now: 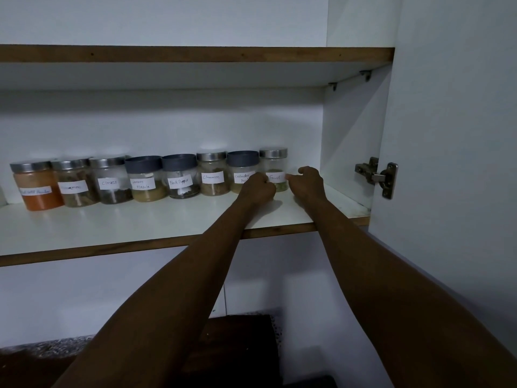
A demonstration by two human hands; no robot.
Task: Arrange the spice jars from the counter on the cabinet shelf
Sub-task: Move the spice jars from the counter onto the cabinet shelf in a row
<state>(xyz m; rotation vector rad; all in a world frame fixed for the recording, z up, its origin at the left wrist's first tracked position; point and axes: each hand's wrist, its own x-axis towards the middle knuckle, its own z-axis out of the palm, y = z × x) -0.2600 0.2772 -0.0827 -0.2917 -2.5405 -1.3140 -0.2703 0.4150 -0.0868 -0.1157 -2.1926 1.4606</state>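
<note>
Both hands are being held at the clear, silver-lidded glass jar labelled Fennel (275, 170): the left hand (258, 186) is curled against its left side, the right hand (307, 182) is pinching at its white label from the right, though a firm grasp cannot be told. That jar is being kept upright at the right end of a row of eight labelled spice jars (145, 179) along the back of the white cabinet shelf (140, 219), near its right rear corner.
</note>
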